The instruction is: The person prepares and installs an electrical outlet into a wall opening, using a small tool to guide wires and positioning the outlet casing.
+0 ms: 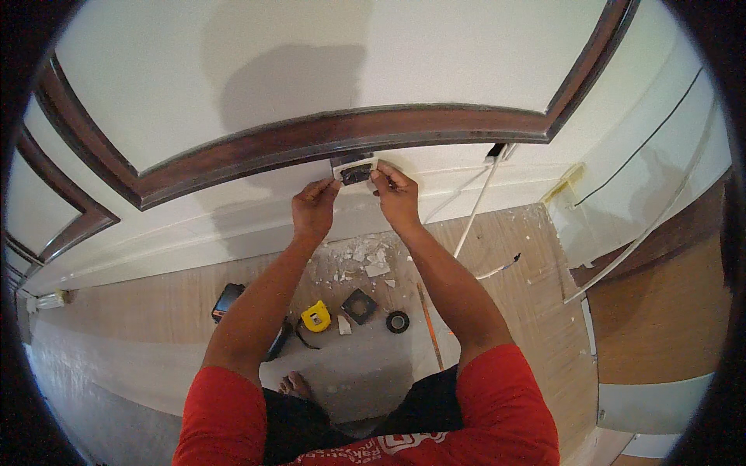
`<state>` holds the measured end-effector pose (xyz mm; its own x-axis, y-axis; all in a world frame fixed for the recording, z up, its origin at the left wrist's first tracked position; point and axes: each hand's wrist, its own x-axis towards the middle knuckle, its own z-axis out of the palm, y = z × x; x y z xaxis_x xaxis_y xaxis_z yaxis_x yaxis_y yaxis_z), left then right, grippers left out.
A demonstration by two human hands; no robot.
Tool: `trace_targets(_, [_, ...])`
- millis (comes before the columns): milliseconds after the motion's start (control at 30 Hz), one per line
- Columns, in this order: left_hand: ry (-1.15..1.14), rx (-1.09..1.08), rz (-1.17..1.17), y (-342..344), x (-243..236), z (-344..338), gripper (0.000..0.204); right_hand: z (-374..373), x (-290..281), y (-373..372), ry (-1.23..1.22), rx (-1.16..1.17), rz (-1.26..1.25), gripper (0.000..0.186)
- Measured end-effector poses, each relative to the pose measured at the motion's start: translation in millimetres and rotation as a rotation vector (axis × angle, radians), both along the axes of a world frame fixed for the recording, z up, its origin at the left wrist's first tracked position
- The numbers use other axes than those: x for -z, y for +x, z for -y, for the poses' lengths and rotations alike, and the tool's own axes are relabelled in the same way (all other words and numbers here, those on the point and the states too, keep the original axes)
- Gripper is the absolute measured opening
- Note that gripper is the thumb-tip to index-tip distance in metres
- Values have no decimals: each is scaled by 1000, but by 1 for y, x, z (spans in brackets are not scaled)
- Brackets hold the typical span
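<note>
A small socket fitting with a pale frame and dark centre [357, 174] sits at a cut-out in the white wall, just under the dark wooden moulding [342, 128]. My left hand [315, 202] pinches its left edge with the fingertips. My right hand [395, 198] grips the right edge, fingers bent round it. What lies behind the fitting is hidden.
Plaster bits [377, 264], a yellow tape measure [316, 315], a dark square piece [359, 306], a black tape roll [398, 321], a dark tool [228, 301] and an orange rod [435, 346] lie on the floor. White cables [474, 217] hang from another wall hole [494, 151].
</note>
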<state>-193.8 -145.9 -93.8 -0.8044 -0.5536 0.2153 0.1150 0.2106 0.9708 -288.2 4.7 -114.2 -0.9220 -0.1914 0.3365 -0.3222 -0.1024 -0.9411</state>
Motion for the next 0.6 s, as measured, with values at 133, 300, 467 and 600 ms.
trace_targets(133, [-6, -40, -50, -9, 25, 22, 25, 14, -5, 13, -53, 4, 21, 25])
trace_targets(300, [-17, -46, -64, -6, 12, 5, 24, 8, -3, 8, -97, 15, 40, 21])
trace_targets(467, [-114, -49, -64, -2, 12, 8, 25, 11, -5, 10, -126, -1, 16, 19])
trace_targets(600, [-41, -16, -136, -1, 9, 1, 26, 9, 4, 5, -83, 20, 43, 17])
